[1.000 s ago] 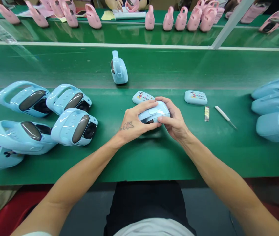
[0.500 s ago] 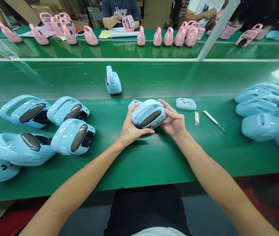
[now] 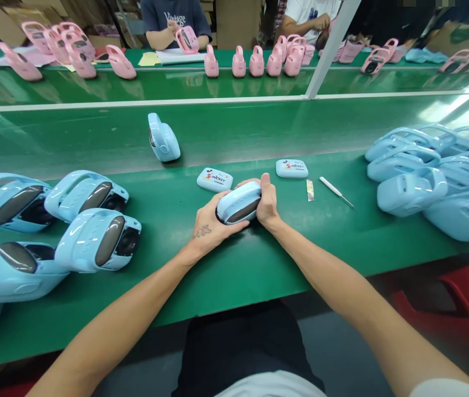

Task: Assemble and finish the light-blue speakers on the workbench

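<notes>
Both hands hold a light blue plastic casing [image 3: 238, 202] with a dark oval window facing me, just above the green tabletop. My left hand [image 3: 209, 226] is wrapped round its left end, thumb along the near lower edge. My right hand [image 3: 268, 203] grips the right end, thumb pointing up and fingers partly hidden behind. Just beyond the casing lies a light blue cover [image 3: 214, 180] with a Mickey print. A second printed cover [image 3: 291, 169] is farther right. Near my right hand are a small pale strip [image 3: 309, 190] and a white-handled screwdriver [image 3: 336, 192].
Several blue casings with dark windows [image 3: 97, 240] stand at left. More blue casings with handles [image 3: 412, 190] are piled at right. One blue casing [image 3: 163, 138] stands on the belt beyond. Across it, people sit among pink casings [image 3: 256, 62]; a white post [image 3: 334, 49] rises there.
The casing has turned in my hands, and its right end is now covered by my right hand, thumb raised. The left printed cover shows fully. The whole view has shifted to the right.
</notes>
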Demonstrator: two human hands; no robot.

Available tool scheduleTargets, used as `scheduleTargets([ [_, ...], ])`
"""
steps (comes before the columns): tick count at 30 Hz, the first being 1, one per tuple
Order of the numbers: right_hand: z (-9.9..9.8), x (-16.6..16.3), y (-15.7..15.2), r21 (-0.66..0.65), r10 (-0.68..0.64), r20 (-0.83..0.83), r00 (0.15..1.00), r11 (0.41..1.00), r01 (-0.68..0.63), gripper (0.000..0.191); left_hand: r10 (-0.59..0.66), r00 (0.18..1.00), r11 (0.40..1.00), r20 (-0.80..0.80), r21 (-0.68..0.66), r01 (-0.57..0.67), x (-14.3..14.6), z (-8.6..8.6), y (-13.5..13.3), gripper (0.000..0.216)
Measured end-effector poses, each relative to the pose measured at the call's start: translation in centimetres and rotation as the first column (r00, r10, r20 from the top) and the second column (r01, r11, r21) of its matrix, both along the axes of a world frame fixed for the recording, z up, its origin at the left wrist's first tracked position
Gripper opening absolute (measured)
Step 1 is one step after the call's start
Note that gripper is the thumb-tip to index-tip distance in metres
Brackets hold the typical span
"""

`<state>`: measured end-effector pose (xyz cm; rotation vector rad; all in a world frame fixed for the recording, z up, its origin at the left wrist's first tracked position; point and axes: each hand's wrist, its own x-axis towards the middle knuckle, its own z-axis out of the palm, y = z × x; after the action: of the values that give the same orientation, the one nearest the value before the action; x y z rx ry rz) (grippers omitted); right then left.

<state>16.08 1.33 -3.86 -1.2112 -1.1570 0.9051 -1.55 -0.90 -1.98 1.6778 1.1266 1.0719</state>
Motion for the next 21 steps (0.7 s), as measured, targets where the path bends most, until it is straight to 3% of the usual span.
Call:
scheduleTargets([
  [3,-0.3,-0.2,0.4,-0.005,-0.05,0.048,0.998,0.999,0.05,0.095,0.022,0.999,1.0,0.029,-0.014,-0.022,0.2,0.0,-0.1,0.072],
  [6,-0.3,-0.3,0.6,-0.035,-0.031,-0.013,0.999,0.999,0.03,0.097,0.012,1.0,1.0,0.023,-0.02,-0.011,0.1,0.0,-0.1,0.072],
  [11,0.6,1.0,1.2,-0.064,0.242,-0.256,0.936,0.962,-0.266,0.096,-0.041,0.999,0.997,0.032,-0.061,0.043,-0.5,-0.7,0.2,0.084],
  [16,1.7,2.9,1.3,0.035,0.467,-0.168,0.868,0.883,-0.468,0.063,-0.092,0.985,0.992,0.148,-0.073,0.104,-0.7,-1.7,0.6,0.112],
  [19,1.8,3.0,0.8,-0.044,0.396,-0.195,0.897,0.91,-0.411,0.057,-0.1,0.958,0.99,0.269,-0.07,0.123,-0.7,-2.2,0.4,0.109],
  [21,1.9,3.2,1.0,-0.066,0.304,-0.223,0.926,0.943,-0.325,0.053,-0.029,0.927,0.996,0.375,-0.066,0.058,-0.7,-2.4,0.2,0.081],
])
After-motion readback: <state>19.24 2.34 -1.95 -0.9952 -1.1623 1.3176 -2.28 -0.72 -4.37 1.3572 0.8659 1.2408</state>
